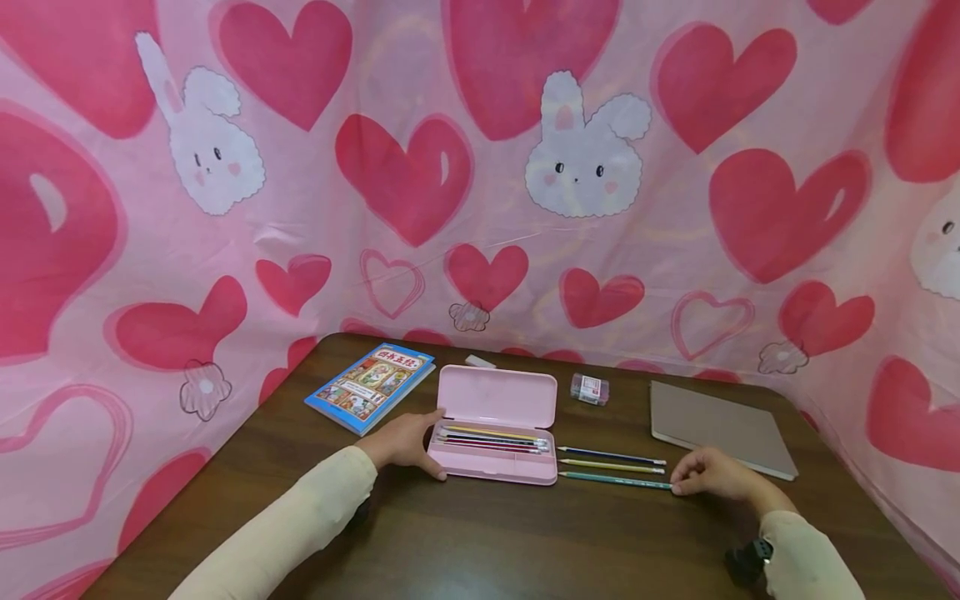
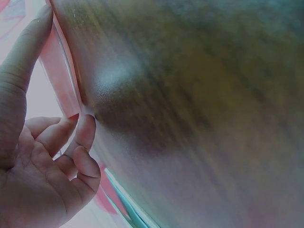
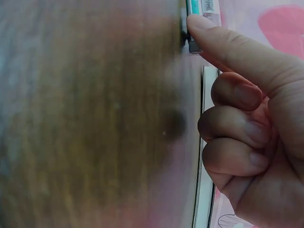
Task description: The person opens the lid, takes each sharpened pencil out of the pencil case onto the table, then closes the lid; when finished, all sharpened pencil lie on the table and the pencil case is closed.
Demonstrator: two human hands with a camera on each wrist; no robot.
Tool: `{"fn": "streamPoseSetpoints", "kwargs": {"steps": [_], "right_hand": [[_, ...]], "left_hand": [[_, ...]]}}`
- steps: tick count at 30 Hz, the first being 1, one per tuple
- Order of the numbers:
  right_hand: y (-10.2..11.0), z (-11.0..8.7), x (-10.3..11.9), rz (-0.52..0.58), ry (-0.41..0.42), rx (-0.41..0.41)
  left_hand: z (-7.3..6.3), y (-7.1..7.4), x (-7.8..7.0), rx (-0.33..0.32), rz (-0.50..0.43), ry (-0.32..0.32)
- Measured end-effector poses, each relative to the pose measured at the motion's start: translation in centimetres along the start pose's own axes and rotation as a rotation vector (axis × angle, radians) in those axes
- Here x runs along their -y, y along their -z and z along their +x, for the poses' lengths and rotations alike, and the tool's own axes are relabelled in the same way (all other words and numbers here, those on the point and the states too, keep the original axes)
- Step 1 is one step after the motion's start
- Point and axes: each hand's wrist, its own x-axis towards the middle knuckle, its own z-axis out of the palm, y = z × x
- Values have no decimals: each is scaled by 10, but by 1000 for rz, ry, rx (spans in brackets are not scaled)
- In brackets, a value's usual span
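A pink pencil case stands open in the head view, its lid tilted back. Several pencils lie in its upper compartment. My left hand holds the case's left end, thumb at the front corner and fingers toward the hinge. To the right of the case, a dark blue pencil, a yellow pencil and a green pencil lie in a row, tips toward the case. My right hand pinches the green pencil's far end, seen close in the right wrist view; its other fingers are curled in.
A blue-edged book lies behind my left hand. At the back are a small white block and a clear-wrapped dark block with a white label. A grey notebook lies behind my right hand. A patterned curtain surrounds the wooden table.
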Motion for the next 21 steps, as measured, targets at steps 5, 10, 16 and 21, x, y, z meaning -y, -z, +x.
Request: {"fn": "streamPoseSetpoints", "kwargs": {"steps": [5, 10, 16, 21], "right_hand": [[-1, -1, 1, -3, -44, 3], [1, 2, 11, -47, -108, -29], [-7, 23, 19, -94, -117, -157], [-18, 46, 30, -106, -71, -218]], "left_hand": [[0, 1, 0, 13, -9, 6], [-1, 2, 0, 19, -14, 12], [-1, 3, -1, 20, -25, 24], [-1, 1, -2, 20, -27, 19]]}}
